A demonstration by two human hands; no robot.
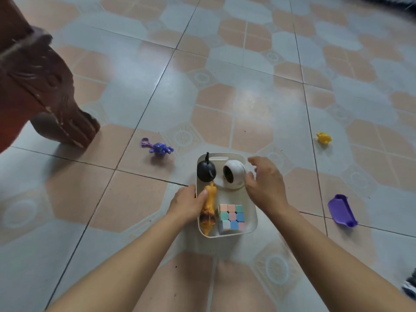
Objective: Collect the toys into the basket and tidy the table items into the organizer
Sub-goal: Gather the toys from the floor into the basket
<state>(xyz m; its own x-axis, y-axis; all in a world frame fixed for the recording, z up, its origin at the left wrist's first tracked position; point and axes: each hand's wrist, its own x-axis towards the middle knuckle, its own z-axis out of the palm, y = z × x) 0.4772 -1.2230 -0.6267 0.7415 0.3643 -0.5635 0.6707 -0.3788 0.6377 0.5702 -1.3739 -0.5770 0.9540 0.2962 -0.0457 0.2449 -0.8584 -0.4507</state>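
A white basket [252, 212] sits on the tiled floor. Inside lie a black ball-shaped toy [206, 171], a white round toy [234, 173] with a dark opening, a yellow rubber chicken [208, 212] and a pastel puzzle cube [231, 217]. My left hand [186, 202] grips the basket's left rim, thumb inside against the chicken. My right hand [265, 183] hovers over the basket's right side, fingers spread beside the white toy; I cannot tell whether they touch it. On the floor lie a purple keychain toy [158, 148], a small yellow toy [324, 138] and a purple plastic piece [342, 210].
A carved brown wooden furniture leg [56, 104] stands at the left, beyond the purple keychain toy. My bare knees are at the bottom edge. A dark blurred object shows at the far right bottom corner.
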